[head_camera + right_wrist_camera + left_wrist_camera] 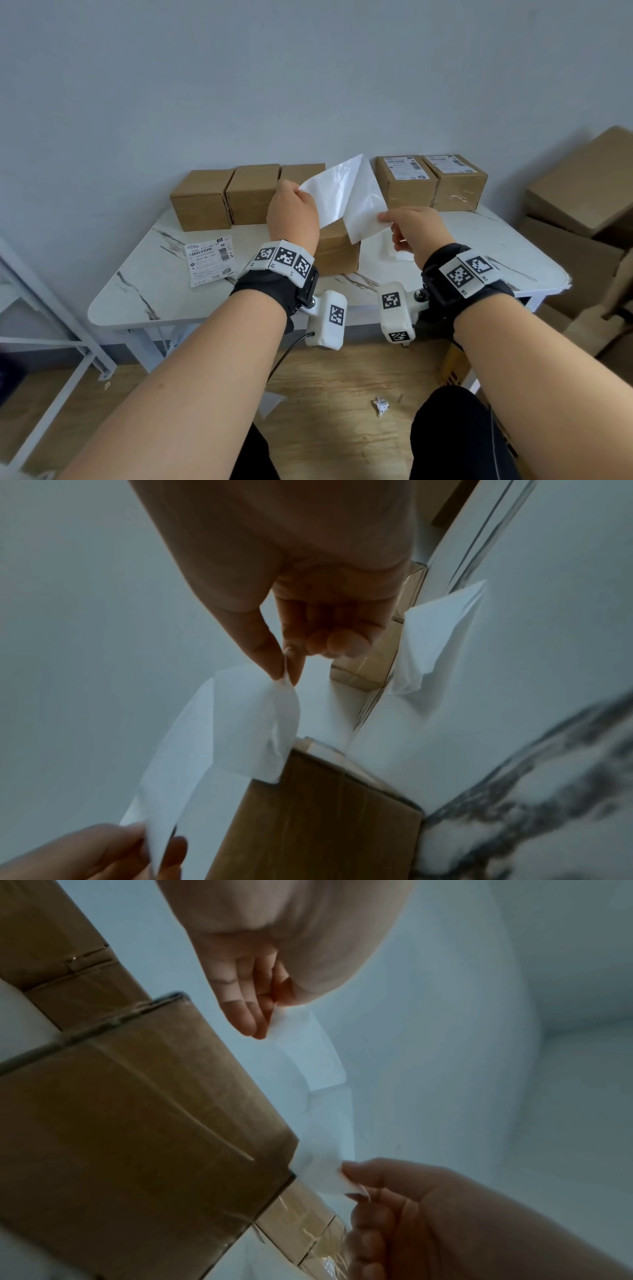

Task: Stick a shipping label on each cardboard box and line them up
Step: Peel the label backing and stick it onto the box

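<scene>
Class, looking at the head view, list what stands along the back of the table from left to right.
Two plain cardboard boxes → third plain box, partly hidden → peeled label sheet held up in front → two labelled boxes.

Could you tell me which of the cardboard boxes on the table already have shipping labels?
The two boxes at the back right have printed labels on top; the others are bare.
</scene>
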Motion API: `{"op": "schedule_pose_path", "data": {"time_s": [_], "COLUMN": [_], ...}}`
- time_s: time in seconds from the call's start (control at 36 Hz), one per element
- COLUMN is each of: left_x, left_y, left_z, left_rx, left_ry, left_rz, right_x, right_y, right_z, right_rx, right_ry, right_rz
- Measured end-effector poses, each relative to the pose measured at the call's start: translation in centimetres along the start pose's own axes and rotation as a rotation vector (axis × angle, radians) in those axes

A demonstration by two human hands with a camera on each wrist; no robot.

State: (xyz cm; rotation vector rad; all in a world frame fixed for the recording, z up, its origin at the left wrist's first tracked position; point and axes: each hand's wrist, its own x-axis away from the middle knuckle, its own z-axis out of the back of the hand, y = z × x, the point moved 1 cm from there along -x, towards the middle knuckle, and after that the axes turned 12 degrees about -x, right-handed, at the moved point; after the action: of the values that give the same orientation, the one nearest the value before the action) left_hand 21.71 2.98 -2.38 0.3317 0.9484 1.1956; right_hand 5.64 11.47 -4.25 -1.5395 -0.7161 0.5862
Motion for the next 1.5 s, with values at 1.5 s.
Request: {"op": "schedule_pose_path", "data": {"time_s": [1.5], "left_x": [0.7], "left_y": [1.6], "left_z": [0.2], "left_rx": [-0.102], "left_ry": [0.128], "left_rz": [-0.550], "right_x": [1.2], "right_y": [-3.5], "right_z": [-3.1], "right_rx": [-0.002], "right_ry": [-0.070], "right_rz": [0.196]}}
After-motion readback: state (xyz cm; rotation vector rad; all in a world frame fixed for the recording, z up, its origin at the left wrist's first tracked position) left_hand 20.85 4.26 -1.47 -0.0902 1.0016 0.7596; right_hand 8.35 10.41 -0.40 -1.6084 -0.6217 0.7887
